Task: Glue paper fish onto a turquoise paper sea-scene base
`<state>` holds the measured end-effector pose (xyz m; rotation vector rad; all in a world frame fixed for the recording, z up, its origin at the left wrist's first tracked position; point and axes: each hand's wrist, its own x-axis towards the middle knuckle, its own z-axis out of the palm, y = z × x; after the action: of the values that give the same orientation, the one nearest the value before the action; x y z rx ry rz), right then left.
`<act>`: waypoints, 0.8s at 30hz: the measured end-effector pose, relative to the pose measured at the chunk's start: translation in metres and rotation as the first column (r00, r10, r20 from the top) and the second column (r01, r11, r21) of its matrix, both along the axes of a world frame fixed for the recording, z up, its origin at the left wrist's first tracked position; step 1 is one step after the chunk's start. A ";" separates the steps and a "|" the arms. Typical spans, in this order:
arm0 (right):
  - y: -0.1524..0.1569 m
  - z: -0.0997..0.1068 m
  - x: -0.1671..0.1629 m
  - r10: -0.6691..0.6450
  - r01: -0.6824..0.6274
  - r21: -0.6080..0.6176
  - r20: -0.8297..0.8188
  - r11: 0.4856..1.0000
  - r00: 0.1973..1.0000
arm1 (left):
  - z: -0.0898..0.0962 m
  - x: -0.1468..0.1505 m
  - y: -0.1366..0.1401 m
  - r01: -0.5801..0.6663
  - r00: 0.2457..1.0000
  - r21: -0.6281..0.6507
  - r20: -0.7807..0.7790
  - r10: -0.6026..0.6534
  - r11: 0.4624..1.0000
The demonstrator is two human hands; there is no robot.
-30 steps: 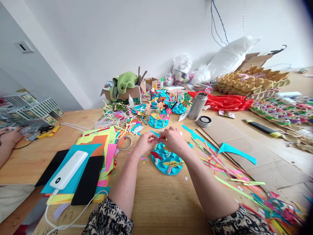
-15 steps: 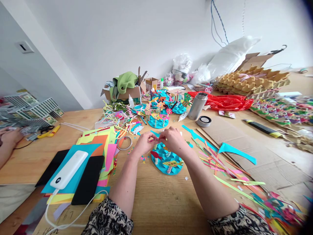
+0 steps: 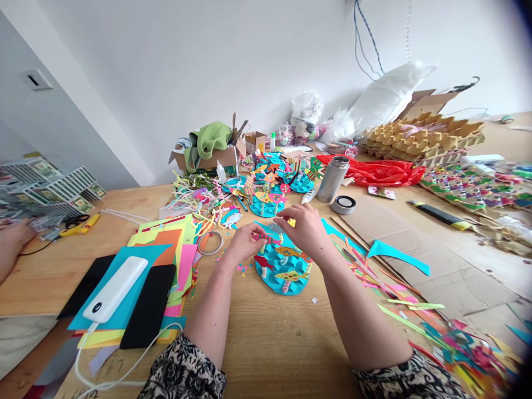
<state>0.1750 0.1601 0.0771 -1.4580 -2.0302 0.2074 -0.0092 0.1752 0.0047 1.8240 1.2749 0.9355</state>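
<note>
The pink striped paper fish [image 3: 269,239] is pinched between the thumb and fingers of my left hand [image 3: 242,244]. It sits over the left rear part of a round blue paper base [image 3: 279,287] with folded, raised peaks. My right hand [image 3: 306,228] hovers over the base's rear right side, fingers curved and slightly apart, with nothing visible held. Behind its fingers are a grey fish [image 3: 274,226] and a bit of yellow [image 3: 291,222]. A red fish [image 3: 263,262], a yellow spotted fish [image 3: 291,275] and an orange fish [image 3: 287,252] stand on the base, some on pale twisted supports.
A finished-looking blue fish piece [image 3: 266,207] stands behind. Beside it are a steel flask [image 3: 333,180] and its lid [image 3: 344,204]. Left lie a tape roll [image 3: 210,243], coloured paper [image 3: 183,244], a power bank [image 3: 115,288] and a black phone [image 3: 148,306]. Paper strips [image 3: 374,277] and a cutter [image 3: 440,215] lie right.
My right hand has moved off the pink fish, up and to the right. My left hand keeps the fish nearly in place. The view has shifted slightly.
</note>
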 end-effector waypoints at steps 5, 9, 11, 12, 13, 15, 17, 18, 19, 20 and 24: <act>-0.005 0.014 0.016 -0.093 0.150 0.214 -0.256 0.965 0.962 | 0.009 0.001 -0.004 0.002 1.000 -0.033 0.026 -0.001 0.999; -0.006 0.017 0.022 -0.113 0.212 0.271 -0.340 0.939 0.934 | 0.009 0.001 -0.004 0.006 0.999 -0.053 0.032 -0.004 0.999; -0.007 0.017 0.023 -0.116 0.219 0.270 -0.351 0.938 0.929 | 0.008 0.001 -0.004 0.005 1.000 -0.058 0.024 -0.004 0.998; -0.007 0.017 0.023 -0.114 0.217 0.268 -0.353 0.938 0.929 | 0.008 0.001 -0.004 0.005 1.000 -0.059 0.018 -0.004 0.998; -0.007 0.017 0.022 -0.110 0.213 0.268 -0.352 0.940 0.929 | 0.007 0.001 -0.004 0.006 1.000 -0.060 0.010 -0.005 0.998; -0.007 0.017 0.021 -0.101 0.203 0.269 -0.349 0.941 0.932 | 0.008 0.001 -0.004 0.008 1.000 -0.060 -0.008 -0.008 0.998; -0.008 0.018 0.020 -0.098 0.199 0.270 -0.344 0.942 0.934 | 0.008 0.000 -0.004 0.009 1.000 -0.060 -0.022 -0.011 0.998; -0.008 0.018 0.020 -0.100 0.197 0.266 -0.340 0.943 0.935 | 0.008 0.000 -0.005 0.010 1.000 -0.060 -0.026 -0.012 0.998; -0.008 0.018 0.020 -0.103 0.198 0.262 -0.337 0.945 0.936 | 0.009 0.000 -0.005 0.011 1.000 -0.061 -0.027 -0.013 0.998; -0.009 0.018 0.020 -0.106 0.199 0.258 -0.335 0.945 0.936 | 0.009 0.000 -0.005 0.013 1.000 -0.061 -0.026 -0.014 0.998; -0.009 0.018 0.020 -0.101 0.197 0.261 -0.340 0.945 0.935 | 0.010 0.000 -0.005 0.022 1.000 -0.059 -0.015 -0.023 0.998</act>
<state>0.1952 0.1514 0.0952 -1.2912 -1.6014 0.0714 -0.0088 0.1705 0.0146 1.7997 1.2754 0.8647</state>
